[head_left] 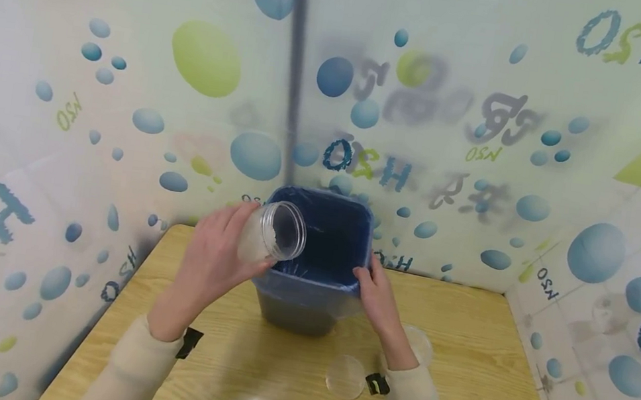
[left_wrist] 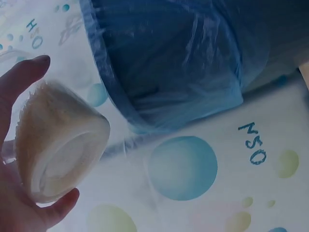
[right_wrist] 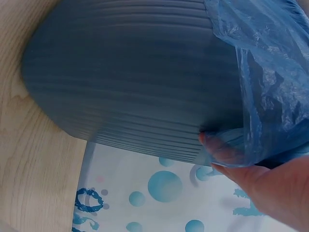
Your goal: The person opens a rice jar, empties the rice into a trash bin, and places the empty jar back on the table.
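Observation:
My left hand [head_left: 215, 250] grips a clear wide-mouthed jar [head_left: 258, 239] with pale, whitish contents settled along its lower side. The jar lies tilted, its uncovered mouth facing right over the near left edge of a dark trash bin [head_left: 297, 314]. In the left wrist view the jar's base [left_wrist: 70, 157] shows between the thumb and fingers. A thin blue bag [head_left: 310, 284] lines the bin and folds down over its rim. My right hand [head_left: 377, 294] holds the bin's right rim, and in the right wrist view part of it sits beneath the overhanging bag [right_wrist: 275, 87].
The bin stands on a wooden table [head_left: 461, 324] against a patterned curtain [head_left: 199, 112] that closes off the back and both sides. A clear round disc [head_left: 345, 378] lies near the right forearm, with another clear round piece [head_left: 419, 345] partly behind the right wrist.

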The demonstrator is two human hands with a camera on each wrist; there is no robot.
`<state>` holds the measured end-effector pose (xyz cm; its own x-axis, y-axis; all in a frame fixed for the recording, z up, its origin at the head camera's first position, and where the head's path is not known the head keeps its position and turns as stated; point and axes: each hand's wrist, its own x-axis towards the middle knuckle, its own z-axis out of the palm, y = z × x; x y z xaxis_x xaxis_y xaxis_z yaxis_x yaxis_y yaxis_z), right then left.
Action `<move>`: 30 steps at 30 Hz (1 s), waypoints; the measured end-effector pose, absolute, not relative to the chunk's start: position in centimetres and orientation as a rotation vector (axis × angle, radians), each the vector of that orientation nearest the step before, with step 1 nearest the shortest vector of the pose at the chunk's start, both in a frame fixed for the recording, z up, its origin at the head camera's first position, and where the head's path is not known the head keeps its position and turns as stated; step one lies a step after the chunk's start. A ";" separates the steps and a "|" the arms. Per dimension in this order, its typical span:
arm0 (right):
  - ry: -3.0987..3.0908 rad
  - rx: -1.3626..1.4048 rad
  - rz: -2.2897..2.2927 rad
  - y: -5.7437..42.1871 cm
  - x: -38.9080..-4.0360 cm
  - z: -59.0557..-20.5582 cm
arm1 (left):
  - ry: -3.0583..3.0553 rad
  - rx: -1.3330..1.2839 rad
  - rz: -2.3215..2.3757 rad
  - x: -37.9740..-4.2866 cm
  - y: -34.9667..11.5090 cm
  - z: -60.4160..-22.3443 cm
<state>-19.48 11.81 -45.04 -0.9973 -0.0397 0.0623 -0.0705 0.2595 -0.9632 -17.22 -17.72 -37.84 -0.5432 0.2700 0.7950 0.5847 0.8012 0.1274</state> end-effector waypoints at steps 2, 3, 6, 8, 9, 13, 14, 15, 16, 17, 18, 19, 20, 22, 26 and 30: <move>-2.468 0.103 1.903 11.9 -19.4 -45.0 | -2.175 -0.627 -0.454 -17.5 -17.8 -37.4; -2.466 0.101 1.908 11.9 -19.4 -45.0 | -2.186 -0.629 -0.443 -17.6 -17.9 -37.3; -2.454 0.098 1.923 12.0 -19.4 -45.0 | -2.216 -0.634 -0.408 -18.0 -17.9 -36.8; -2.447 0.093 1.931 12.0 -19.4 -44.9 | -2.231 -0.637 -0.368 -18.4 -17.9 -36.7; -2.447 0.090 1.932 12.1 -19.4 -44.9 | -2.237 -0.641 -0.349 -18.5 -17.8 -36.6; -2.465 0.071 1.914 12.1 -19.3 -44.9 | -2.245 -0.664 -0.274 -19.3 -17.6 -36.4; -2.470 0.067 1.910 12.0 -19.3 -44.9 | -2.245 -0.671 -0.263 -19.4 -17.5 -36.4; -2.475 0.063 1.904 12.0 -19.3 -45.0 | -2.246 -0.677 -0.257 -19.6 -17.5 -36.4; -2.479 0.061 1.902 12.0 -19.3 -45.0 | -2.248 -0.683 -0.254 -19.7 -17.5 -36.4; -2.480 0.061 1.902 12.0 -19.3 -45.0 | -2.251 -0.685 -0.249 -19.8 -17.4 -36.4; -2.480 0.059 1.903 12.0 -19.3 -45.0 | -2.256 -0.686 -0.244 -19.9 -17.4 -36.4; -2.477 0.059 1.907 12.0 -19.3 -45.0 | -2.261 -0.686 -0.240 -20.0 -17.4 -36.4; -2.475 0.059 1.910 11.9 -19.3 -45.0 | -2.268 -0.685 -0.234 -20.1 -17.4 -36.4; -2.472 0.067 1.905 11.9 -19.2 -45.0 | -2.274 -0.684 -0.231 -20.2 -17.4 -36.4; -2.463 0.077 1.897 11.8 -19.3 -45.0 | -2.271 -0.690 -0.234 -20.4 -17.2 -36.5; -2.454 0.096 1.889 11.9 -19.4 -45.1 | -2.258 -0.687 -0.236 -20.6 -17.0 -36.8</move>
